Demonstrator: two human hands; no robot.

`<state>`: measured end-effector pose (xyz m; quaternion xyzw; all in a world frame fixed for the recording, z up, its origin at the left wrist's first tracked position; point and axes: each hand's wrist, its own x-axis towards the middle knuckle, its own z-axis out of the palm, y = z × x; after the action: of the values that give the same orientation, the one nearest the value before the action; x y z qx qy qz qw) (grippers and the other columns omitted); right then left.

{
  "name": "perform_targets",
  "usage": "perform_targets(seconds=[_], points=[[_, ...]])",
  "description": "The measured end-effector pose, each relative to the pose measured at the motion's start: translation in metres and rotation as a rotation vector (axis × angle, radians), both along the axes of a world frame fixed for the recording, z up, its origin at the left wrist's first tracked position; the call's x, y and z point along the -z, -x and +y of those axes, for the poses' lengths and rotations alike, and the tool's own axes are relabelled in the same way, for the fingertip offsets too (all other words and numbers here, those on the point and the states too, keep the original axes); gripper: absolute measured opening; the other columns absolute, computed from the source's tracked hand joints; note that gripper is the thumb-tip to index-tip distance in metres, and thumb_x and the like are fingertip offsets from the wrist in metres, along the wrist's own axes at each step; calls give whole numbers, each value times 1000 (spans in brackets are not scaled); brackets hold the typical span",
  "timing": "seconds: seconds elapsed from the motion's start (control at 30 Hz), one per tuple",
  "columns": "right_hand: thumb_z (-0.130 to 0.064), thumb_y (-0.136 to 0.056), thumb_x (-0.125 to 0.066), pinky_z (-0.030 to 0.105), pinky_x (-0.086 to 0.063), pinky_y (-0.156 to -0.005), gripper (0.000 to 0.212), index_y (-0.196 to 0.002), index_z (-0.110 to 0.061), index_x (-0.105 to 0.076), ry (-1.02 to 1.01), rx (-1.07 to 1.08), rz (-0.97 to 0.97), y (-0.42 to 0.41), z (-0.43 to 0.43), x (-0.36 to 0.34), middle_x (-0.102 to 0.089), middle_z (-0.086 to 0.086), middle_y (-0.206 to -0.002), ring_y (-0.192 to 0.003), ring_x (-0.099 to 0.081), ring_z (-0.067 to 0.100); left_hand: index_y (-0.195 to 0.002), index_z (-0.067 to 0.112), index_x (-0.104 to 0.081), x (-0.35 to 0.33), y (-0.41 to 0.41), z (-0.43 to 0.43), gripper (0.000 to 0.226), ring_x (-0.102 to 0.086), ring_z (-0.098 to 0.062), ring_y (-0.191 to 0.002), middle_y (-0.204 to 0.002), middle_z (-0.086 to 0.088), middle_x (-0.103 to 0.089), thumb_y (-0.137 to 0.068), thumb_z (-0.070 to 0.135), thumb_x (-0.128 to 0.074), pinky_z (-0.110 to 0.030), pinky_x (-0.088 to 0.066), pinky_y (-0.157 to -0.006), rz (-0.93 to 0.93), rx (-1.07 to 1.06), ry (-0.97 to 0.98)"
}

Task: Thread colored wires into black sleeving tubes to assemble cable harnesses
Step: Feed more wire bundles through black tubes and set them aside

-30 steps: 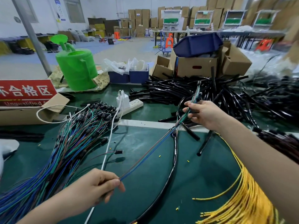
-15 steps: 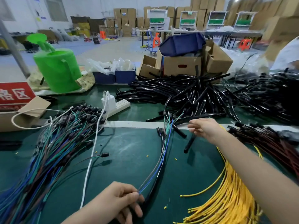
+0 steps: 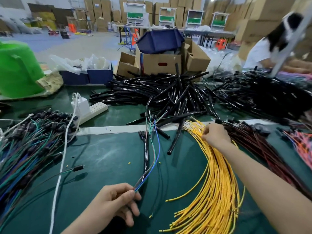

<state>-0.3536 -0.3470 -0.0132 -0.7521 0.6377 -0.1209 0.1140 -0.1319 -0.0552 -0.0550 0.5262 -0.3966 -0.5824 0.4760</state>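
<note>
Bench mat (image 3: 104,157): green, carrying all the stock below.
Black sleeving pile (image 3: 168,92): heaped along the far edge, not being handled.
Yellow wires (image 3: 217,183): fanned on the mat at right, far ends under the right hand.
Right hand (image 3: 216,135): a second ago held up the far end of the wire set. Now let go and moved right onto the yellow wires, fingers curled, tips pinching into the strands (one or several, cannot tell).
Left hand (image 3: 116,201): same grip as before, thumb and forefinger pinching the near ends of the wire set.
Wire set (image 3: 156,157): blue, green, grey. No longer taut, lying slack on the mat beside a black sleeved length (image 3: 145,152).
Meaning: probably adding a yellow wire to the set, threading not yet begun.
</note>
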Motion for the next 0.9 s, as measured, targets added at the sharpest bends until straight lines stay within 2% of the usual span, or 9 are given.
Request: perform_targets(seconds=[0.07,0.17,0.33,0.4,0.47,0.53,0.63,0.8,0.9], points=[[-10,-90,-57,33,-48,-69,13,-81,-17,-63,-2,-9,47,1,-2,-4,-65,10,-99,-90,-61,29,-85,-4,-62,4,-2,-1,28,-60,-26,-44,-68,-27,-65,-81,24,-61,-26,-49,-46,50,-26,12],[-5,-91,-47,36,-51,-70,18,-89,-8,-65,-68,-41,127,-2,-5,-8,-65,12,-99,-87,-62,29,-81,2,-66,8,-5,0,27,-60,-26,-45,-68,-28,-64,-80,29,-70,-26,-49,-47,98,-9,15],[-1,-81,-60,34,-53,-67,5,-84,-2,-63,-184,-101,230,-3,-3,-20,-65,20,-94,-86,-67,27,-87,-3,-61,3,-5,-1,28,-62,-27,-49,-71,-27,-65,-84,25,-63,-27,-50,-50,78,36,19],[0,-84,-55,32,-46,-61,13,-71,-4,-52,-235,-116,240,-1,-3,-20,-55,19,-85,-75,-65,28,-87,-3,-61,3,-3,-1,26,-62,-27,-49,-70,-26,-66,-88,23,-63,-27,-50,-50,65,37,22],[-1,-87,-50,29,-39,-55,27,-63,-9,-41,-265,-113,221,0,-6,-23,-44,12,-71,-58,-50,21,-87,-2,-61,3,-3,0,25,-63,-27,-49,-70,-25,-66,-87,23,-62,-27,-50,-51,66,42,29],[-1,-91,-46,27,-38,-48,28,-64,-8,-44,-289,-106,214,2,-9,-31,-47,12,-66,-53,-46,18,-89,-4,-60,3,-4,0,26,-63,-27,-49,-71,-25,-66,-89,22,-61,-27,-51,-51,77,45,32],[-4,-94,-47,29,-41,-48,25,-70,-5,-52,-269,-102,297,5,-8,-57,-58,13,-75,-56,-50,21,-88,-5,-59,3,-6,1,24,-63,-27,-48,-70,-26,-65,-86,20,-56,-27,-51,-51,108,49,28],[-12,-94,-53,34,-51,-65,20,-80,-1,-61,25,-23,162,20,-9,-114,-63,20,-85,-78,-62,31,-88,-3,-59,7,-7,0,21,-63,-28,-50,-72,-28,-65,-89,18,-58,-29,-51,-52,123,70,23],[-11,-92,-55,32,-53,-59,18,-78,-10,-66,-7,-122,-10,18,4,-133,-67,11,-66,-59,-62,22,-89,-5,-58,9,-8,-1,24,-63,-28,-49,-71,-27,-64,-86,19,-58,-28,-51,-51,121,78,17]])
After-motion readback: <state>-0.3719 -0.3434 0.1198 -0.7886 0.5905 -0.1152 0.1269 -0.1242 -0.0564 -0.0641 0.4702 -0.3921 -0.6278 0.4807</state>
